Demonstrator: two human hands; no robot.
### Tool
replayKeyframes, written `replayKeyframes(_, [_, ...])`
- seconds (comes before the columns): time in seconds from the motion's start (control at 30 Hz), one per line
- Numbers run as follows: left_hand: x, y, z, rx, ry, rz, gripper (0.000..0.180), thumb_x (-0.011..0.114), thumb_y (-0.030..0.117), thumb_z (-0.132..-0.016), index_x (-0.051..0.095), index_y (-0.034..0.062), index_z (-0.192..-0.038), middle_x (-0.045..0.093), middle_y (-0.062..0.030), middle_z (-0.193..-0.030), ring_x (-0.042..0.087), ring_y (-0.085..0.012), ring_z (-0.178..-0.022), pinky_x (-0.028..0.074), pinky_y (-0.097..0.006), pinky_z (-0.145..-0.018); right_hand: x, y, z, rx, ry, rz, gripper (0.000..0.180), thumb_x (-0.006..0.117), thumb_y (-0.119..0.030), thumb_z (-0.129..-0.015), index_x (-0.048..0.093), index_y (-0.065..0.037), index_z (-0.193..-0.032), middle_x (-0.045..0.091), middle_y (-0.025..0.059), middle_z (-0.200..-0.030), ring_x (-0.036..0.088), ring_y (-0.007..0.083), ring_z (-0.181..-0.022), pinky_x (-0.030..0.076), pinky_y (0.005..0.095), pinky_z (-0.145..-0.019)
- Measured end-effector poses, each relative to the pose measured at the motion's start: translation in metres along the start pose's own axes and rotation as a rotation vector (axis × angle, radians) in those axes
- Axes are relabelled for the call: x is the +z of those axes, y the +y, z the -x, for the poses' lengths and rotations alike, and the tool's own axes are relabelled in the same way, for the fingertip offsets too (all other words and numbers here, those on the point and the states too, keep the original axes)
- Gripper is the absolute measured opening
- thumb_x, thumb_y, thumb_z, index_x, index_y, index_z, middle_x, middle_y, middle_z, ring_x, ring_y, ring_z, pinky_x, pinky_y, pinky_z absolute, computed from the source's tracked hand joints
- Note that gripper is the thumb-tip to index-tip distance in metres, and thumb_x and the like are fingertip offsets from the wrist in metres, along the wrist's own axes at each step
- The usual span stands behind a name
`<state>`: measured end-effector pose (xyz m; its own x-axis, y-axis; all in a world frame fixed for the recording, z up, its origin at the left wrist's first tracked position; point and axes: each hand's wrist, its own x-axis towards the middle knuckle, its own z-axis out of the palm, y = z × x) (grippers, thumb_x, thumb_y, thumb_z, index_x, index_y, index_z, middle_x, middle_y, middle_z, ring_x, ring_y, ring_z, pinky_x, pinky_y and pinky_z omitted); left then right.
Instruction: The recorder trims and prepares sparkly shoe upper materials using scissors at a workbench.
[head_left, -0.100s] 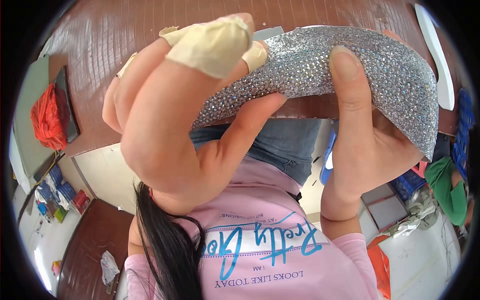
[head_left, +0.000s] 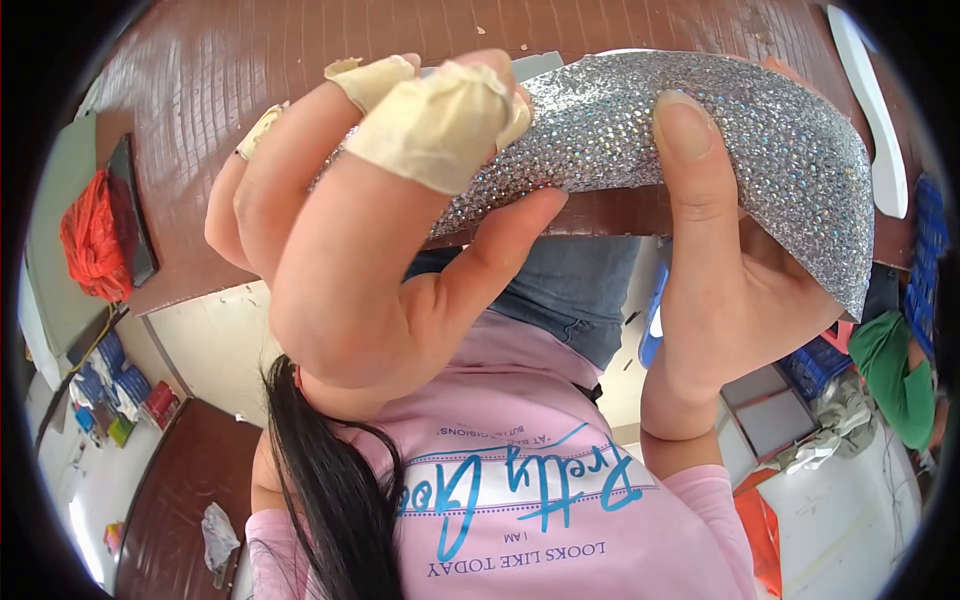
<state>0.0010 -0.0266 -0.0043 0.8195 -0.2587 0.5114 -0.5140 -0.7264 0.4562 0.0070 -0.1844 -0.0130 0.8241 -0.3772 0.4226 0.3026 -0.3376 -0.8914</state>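
A curved strip [head_left: 610, 130] covered in silver glitter and rows of small sparkling rhinestones arches between my hands, above the table's near edge. My right hand [head_left: 715, 260] grips its right part, thumb lying on the rhinestones and the other fingers hidden behind. At the strip's left part, my left hand [head_left: 360, 230] is bent over it. Cream rubber finger covers [head_left: 435, 125] sit on several of its fingertips. The left thumb lies along the strip's lower edge, with the index finger curled above the surface. Whether the index fingertip touches the rhinestones, I cannot tell.
The brown table [head_left: 230, 80] spreads beyond my hands. At its right lies a long white plastic piece [head_left: 870, 110]; a red plastic bag [head_left: 95, 235] is at the left. A grey flat piece [head_left: 540, 65] shows behind the strip. Blue crates [head_left: 930, 240] stand at far right.
My left hand has shifted slightly right, its index finger dropping a little and parting from the finger beside it. The strip and my right hand have barely moved.
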Motion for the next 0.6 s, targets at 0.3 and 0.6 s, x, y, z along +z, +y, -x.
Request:
replayKeyframes(0.3, [-0.005,0.014,-0.002,0.016,-0.075,-0.298,0.057,0.083,0.011,-0.059,0.056,0.0053,-0.109,0.066,-0.0019,-0.097,0.059,-0.0174,-0.096,0.048,-0.028,-0.085,-0.002,-0.002,-0.004,0.004,-0.056,0.062,0.038,0.073,0.005,-0.068,0.059,0.003,-0.104,0.064,0.0102,-0.095,0.061,0.0156,-0.079,0.049,0.0249,-0.078])
replayKeyframes(0.6, [0.005,-0.015,-0.005,0.145,0.028,-0.169,0.081,0.086,0.01,-0.053,0.045,0.0027,-0.122,0.064,-0.0057,-0.098,0.061,-0.017,-0.09,0.05,-0.027,-0.079,0.004,0.002,-0.006,-0.034,-0.055,-0.018,0.036,0.071,0.006,-0.069,0.059,0.003,-0.103,0.064,0.0105,-0.096,0.061,0.0154,-0.08,0.049,0.0241,-0.078])
